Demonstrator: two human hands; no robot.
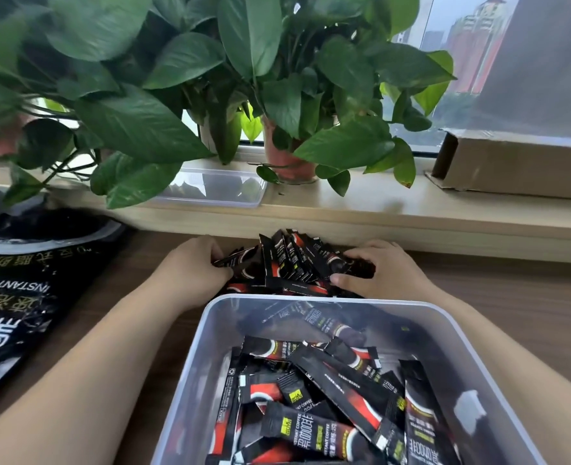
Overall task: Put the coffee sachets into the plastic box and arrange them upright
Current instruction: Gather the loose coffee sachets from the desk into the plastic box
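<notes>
A pile of black-and-red coffee sachets (290,263) lies on the wooden table just beyond the clear plastic box (207,333). My left hand (193,266) grips the pile's left side, its fingers curled round sachets. From the right, my right hand (378,266) cups the same pile with curled fingers. Between the two hands several sachets stand bunched and tilted. Inside the box, several more sachets (327,394) lie flat and crisscrossed, none upright.
A large black coffee bag (19,297) lies on the table at left. The windowsill behind holds potted plants (287,159), a clear lid (217,189) and a cardboard box (518,166). Leaves overhang the sill's front edge.
</notes>
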